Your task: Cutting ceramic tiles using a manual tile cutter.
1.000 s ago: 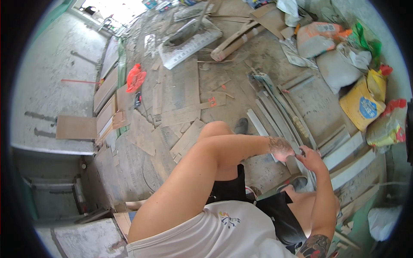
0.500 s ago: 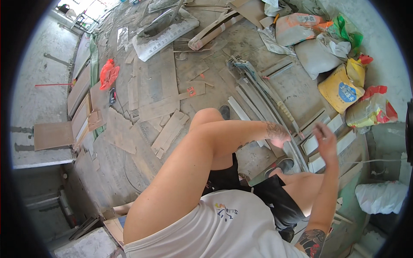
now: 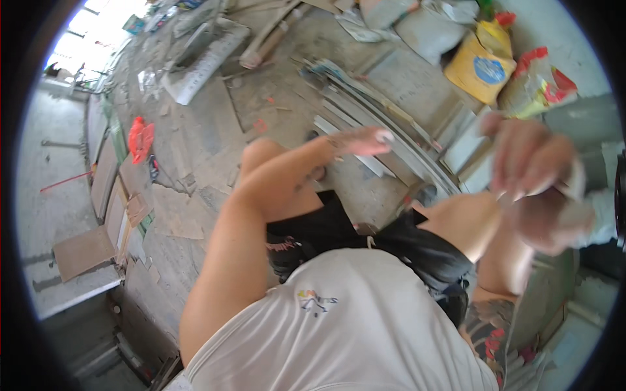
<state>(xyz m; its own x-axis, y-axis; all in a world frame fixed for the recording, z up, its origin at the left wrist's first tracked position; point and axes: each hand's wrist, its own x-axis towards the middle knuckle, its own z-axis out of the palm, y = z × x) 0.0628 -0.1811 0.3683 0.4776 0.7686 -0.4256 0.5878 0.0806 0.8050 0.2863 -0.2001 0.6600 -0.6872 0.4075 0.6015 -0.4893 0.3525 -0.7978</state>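
Observation:
My left hand (image 3: 368,141) is held over the floor beside a stack of long metal strips (image 3: 391,133). Its fingers are curled together, and a small whitish spot shows at their tips; what that is cannot be made out. Raised close to the camera on the right, my right hand (image 3: 538,179) is badly smeared by motion. Its fingers look bent, and whether anything lies between them is unclear. Between the arms are my white shirt (image 3: 352,326) and black shorts (image 3: 417,244).
A yellow sack (image 3: 479,68) and a red-and-white bag (image 3: 538,85) stand by the right wall. Flattened cardboard (image 3: 179,215) covers floor to the left, near a red plastic bag (image 3: 139,140). A dirty white trough-shaped object (image 3: 208,62) lies farther off, and boards (image 3: 104,186) lean at left.
My right hand has come up toward the camera and to the right. My left hand has lifted away from the metal strips, up and leftward. The whole view has shifted.

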